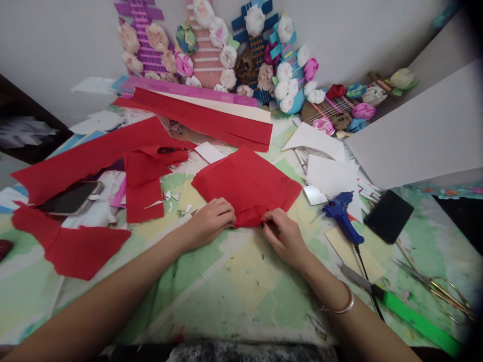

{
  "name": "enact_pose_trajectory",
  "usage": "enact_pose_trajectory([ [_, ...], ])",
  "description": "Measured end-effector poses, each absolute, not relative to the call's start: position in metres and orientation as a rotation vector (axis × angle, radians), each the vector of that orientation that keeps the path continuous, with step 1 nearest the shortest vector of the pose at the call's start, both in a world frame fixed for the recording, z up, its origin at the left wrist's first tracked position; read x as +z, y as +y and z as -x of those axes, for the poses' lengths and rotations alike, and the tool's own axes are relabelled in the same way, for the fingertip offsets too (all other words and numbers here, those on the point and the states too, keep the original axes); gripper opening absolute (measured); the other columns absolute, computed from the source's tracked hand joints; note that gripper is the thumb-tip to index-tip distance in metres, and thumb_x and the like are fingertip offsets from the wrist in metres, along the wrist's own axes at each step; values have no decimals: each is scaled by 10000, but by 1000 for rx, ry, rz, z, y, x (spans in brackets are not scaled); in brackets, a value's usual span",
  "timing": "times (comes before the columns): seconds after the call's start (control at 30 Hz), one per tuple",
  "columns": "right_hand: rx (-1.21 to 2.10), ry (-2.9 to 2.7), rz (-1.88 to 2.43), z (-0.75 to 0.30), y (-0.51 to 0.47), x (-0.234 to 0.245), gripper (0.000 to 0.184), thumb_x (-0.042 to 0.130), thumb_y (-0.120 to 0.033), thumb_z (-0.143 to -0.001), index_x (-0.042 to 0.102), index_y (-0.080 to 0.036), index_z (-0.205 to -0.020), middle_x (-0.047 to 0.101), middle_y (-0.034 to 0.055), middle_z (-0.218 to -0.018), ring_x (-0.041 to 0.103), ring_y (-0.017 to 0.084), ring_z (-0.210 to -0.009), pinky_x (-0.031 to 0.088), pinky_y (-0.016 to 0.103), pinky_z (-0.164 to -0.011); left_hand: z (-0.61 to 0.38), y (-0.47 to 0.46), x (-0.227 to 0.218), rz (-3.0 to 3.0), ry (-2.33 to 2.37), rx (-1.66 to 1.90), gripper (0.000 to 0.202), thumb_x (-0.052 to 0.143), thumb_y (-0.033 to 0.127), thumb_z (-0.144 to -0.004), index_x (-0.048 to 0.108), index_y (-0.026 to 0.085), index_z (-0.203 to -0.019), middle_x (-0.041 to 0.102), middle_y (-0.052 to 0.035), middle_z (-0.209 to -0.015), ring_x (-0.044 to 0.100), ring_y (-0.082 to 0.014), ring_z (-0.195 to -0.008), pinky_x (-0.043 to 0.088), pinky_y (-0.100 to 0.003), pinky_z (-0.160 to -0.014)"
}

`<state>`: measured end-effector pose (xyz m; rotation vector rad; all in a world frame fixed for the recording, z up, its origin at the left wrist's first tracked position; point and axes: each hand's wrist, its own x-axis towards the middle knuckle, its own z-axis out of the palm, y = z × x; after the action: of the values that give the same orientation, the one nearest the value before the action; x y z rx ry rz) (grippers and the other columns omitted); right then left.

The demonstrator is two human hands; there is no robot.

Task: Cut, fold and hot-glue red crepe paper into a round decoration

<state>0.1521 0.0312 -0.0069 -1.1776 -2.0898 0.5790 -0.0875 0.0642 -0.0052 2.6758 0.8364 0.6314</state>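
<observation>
A red sheet, paper or thin fabric [245,181], lies on the table in front of me, its near edge folded over. At the left end of that fold, my left hand [214,218] rests with curled fingers pressing the edge. My right hand [284,234] pinches the right end of the same fold between thumb and forefinger. The far part of the sheet spreads flat beyond both hands. My left fingertips are partly hidden against the red material.
Red scraps [86,246] and a phone [70,197] lie at left. To the right are a blue glue gun [343,216], a green-handled knife [415,322], scissors [437,289] and a black flat object [389,216]. Flower-decorated crafts [211,55] stand along the wall.
</observation>
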Motion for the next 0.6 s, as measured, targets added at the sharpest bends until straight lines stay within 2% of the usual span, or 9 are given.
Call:
enact_pose_trajectory([
  [0.17, 532, -2155, 1077, -148, 34, -5, 77, 541, -126, -832, 526, -193, -866, 598, 74, -852, 499, 212, -846, 424, 343, -747, 85, 67, -9, -2659, 899, 494, 227, 360, 184, -956, 556, 158, -844, 561, -63, -860, 441, -182, -805, 363, -321, -752],
  [0.3, 608, -2139, 1096, -148, 36, -7, 106, 486, -105, -859, 521, -203, -835, 583, 60, -827, 503, 198, -808, 419, 329, -712, 83, 68, -9, -2672, 930, 417, 216, 346, 177, -950, 533, 156, -842, 539, -65, -861, 420, -191, -803, 343, -329, -742],
  [0.6, 624, -2068, 1226, -147, 42, -8, 79, 504, -128, -852, 522, -202, -830, 574, 45, -805, 519, 182, -770, 415, 303, -700, 79, 69, -4, -2542, 964, 426, 146, 430, 228, -925, 484, 171, -802, 533, -36, -822, 425, -181, -781, 323, -315, -720],
])
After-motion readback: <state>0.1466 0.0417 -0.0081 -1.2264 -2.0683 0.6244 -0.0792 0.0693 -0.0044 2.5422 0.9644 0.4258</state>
